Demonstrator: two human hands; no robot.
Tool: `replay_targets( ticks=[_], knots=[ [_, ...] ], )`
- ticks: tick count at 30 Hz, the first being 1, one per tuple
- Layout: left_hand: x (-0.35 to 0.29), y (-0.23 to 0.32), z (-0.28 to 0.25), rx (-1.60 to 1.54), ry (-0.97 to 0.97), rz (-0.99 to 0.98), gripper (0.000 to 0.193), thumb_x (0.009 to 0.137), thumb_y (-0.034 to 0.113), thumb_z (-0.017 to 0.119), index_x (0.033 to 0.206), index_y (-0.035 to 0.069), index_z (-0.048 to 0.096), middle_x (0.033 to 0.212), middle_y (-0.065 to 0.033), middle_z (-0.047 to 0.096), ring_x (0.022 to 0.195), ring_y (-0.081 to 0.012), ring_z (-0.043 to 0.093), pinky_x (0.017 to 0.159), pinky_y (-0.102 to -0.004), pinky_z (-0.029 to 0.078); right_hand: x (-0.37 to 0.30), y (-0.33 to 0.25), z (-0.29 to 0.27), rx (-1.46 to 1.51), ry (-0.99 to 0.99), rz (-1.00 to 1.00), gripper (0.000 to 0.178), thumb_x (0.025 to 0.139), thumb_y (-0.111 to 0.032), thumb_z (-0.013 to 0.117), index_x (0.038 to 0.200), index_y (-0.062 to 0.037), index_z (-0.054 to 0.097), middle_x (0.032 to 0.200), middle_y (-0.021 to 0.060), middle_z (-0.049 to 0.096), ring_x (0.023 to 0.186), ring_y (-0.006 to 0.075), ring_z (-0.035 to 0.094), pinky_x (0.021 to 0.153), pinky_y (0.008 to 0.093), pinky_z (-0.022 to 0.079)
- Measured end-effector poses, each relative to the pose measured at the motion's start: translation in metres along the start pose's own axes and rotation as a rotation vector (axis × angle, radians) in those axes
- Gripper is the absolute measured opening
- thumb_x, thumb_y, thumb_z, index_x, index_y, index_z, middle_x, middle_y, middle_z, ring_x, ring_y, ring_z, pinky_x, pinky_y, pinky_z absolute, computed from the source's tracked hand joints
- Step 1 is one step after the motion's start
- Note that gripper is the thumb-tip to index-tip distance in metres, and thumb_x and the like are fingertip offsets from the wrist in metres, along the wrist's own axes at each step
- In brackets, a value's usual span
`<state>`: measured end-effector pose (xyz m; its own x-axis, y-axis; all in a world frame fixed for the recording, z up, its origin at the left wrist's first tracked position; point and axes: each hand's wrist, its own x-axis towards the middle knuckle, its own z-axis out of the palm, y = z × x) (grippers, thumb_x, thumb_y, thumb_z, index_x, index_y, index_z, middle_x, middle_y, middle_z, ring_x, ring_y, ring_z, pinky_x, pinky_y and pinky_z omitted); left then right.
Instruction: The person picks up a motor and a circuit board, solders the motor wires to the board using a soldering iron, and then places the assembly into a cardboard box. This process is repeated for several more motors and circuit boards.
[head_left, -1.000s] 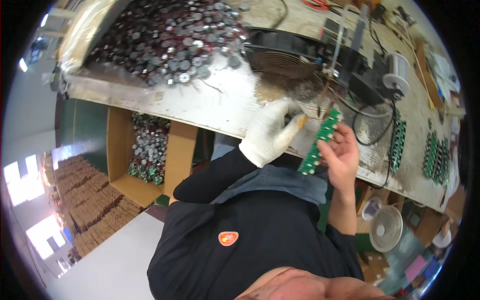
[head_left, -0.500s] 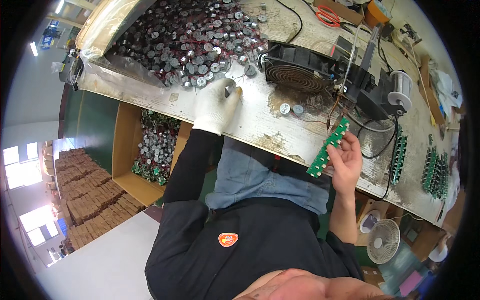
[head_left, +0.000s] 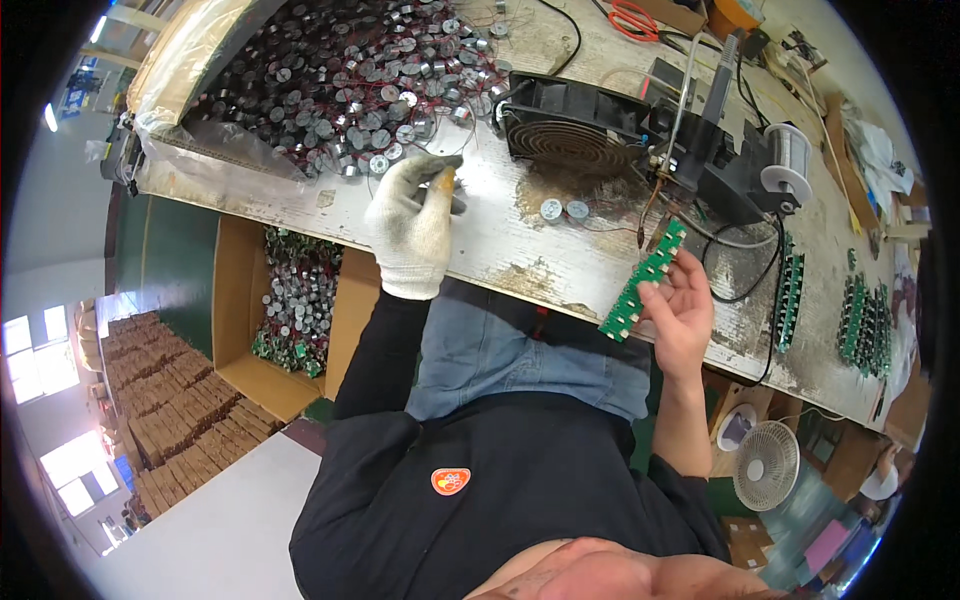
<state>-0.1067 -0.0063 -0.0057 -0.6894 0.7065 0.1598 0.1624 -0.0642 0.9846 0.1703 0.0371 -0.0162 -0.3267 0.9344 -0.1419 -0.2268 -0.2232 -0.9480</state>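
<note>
My left hand (head_left: 412,225), in a white glove with a dirty thumb tip, is at the near edge of a heap of small round silver motors (head_left: 360,125) with red wires. Its thumb and forefinger come together in a pinch. Anything between them is too small to make out. My bare right hand (head_left: 682,312) grips a long green circuit board (head_left: 645,282) between thumb and fingers. The board slants over the table's front edge, with its upper end close below the soldering iron tip (head_left: 641,236). Two loose motors (head_left: 564,210) lie on the table between my hands.
Behind the loose motors stands a black fan (head_left: 578,125). Right of it is a soldering stand (head_left: 710,160) with a solder spool (head_left: 788,165). More green boards (head_left: 866,325) lie at the right. Below the table's left side, a cardboard box (head_left: 262,385) holds motors and boards.
My left hand has drawn back slightly toward me, its thumb and forefinger now pinched together. My right hand still holds the board near the iron. The whole view has shifted a little.
</note>
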Motion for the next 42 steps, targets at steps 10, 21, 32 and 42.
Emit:
replay_targets(
  ticks=[10,21,32,42],
  knots=[
    [-0.043,0.015,0.033,-0.363,-0.353,-0.366,0.042,0.092,0.023,0.062,0.117,-0.009,0.052,0.092,-0.0132,0.066,0.071,-0.0128,0.061,0.066,-0.0241,0.049,0.000,0.002,0.001,-0.008,-0.054,0.024,0.065,0.081,0.010,0.062,0.138,0.0043,0.030,0.112,0.0133,0.054,0.077,0.0115,0.060,0.059,0.0222,0.051],
    [-0.067,0.024,0.062,-0.052,-0.445,-0.351,0.019,0.087,0.014,0.066,0.094,-0.004,0.065,0.076,-0.0030,0.060,0.062,-0.0076,0.054,0.057,-0.0220,0.043,-0.003,-0.003,-0.002,-0.044,-0.083,0.071,0.073,0.078,0.011,0.065,0.140,0.0015,0.028,0.114,0.0142,0.050,0.079,0.0139,0.063,0.061,0.0238,0.055],
    [-0.075,0.023,0.077,0.019,-0.551,-0.291,0.015,0.087,0.009,0.063,0.094,-0.004,0.064,0.084,-0.0082,0.065,0.072,-0.0092,0.060,0.065,-0.0234,0.049,-0.009,-0.003,-0.001,0.003,-0.117,0.114,0.074,0.080,0.009,0.065,0.142,-0.0012,0.027,0.106,0.0169,0.059,0.076,0.0141,0.063,0.059,0.0239,0.054],
    [-0.070,0.023,0.083,-0.090,-0.528,-0.383,0.013,0.086,0.010,0.064,0.090,-0.002,0.060,0.079,-0.0046,0.063,0.070,-0.0073,0.057,0.063,-0.0229,0.048,-0.012,-0.004,-0.001,0.032,-0.126,0.088,0.073,0.081,0.009,0.064,0.143,-0.0018,0.026,0.105,0.0158,0.059,0.076,0.0122,0.061,0.059,0.0230,0.054]
  ],
)
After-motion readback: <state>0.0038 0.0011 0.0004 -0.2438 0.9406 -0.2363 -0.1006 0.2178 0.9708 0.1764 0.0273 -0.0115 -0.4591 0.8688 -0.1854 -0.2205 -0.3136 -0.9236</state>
